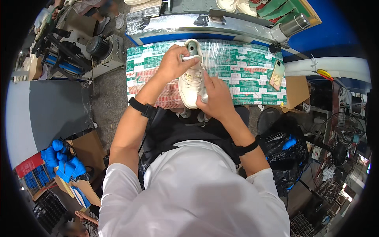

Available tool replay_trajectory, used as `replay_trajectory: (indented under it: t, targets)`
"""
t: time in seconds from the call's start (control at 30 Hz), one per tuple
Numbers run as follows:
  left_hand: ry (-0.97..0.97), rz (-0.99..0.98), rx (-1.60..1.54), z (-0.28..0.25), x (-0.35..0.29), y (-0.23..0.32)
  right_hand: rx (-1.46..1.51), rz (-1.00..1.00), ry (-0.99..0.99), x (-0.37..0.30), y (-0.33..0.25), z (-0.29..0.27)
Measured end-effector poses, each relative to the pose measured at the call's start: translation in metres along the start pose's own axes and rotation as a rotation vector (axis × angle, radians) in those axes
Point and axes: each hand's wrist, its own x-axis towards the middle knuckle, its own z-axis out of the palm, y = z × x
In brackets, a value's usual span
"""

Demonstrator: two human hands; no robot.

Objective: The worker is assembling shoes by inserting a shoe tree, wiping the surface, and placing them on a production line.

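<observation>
Now the left hand (172,63) is pinching a white shoe (190,90) by the edge near its opening. The right hand (216,97) is touching the shoe's right side with bent fingers, but I cannot tell if it is gripping. The shoe is pointing its toe at the person, over a table (248,85) that is wearing green and white wrap. A phone (277,75) is lying near the table's right end. Past the table, a long metal ledge (177,23) is running across. Blue bundles (71,169) are sitting low on the left, and a black bag (281,152) is slumping on the right.
</observation>
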Motion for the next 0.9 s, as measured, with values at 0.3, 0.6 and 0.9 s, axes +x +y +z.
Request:
replay_trajectory:
  t: [0.3, 0.6, 0.9]
  targets:
    - [0.078, 0.083, -0.043, 0.013, -0.002, 0.001, 0.215, 0.271, -0.143, -0.063, -0.013, -0.054]
    - [0.029, 0.021, -0.058, 0.002, -0.007, -0.001, 0.101, 0.085, -0.048, -0.012, -0.012, -0.01]
    - [-0.008, 0.029, 0.063, -0.005, 0.003, 0.0, 0.025, 0.021, -0.044, -0.004, -0.051, -0.026]
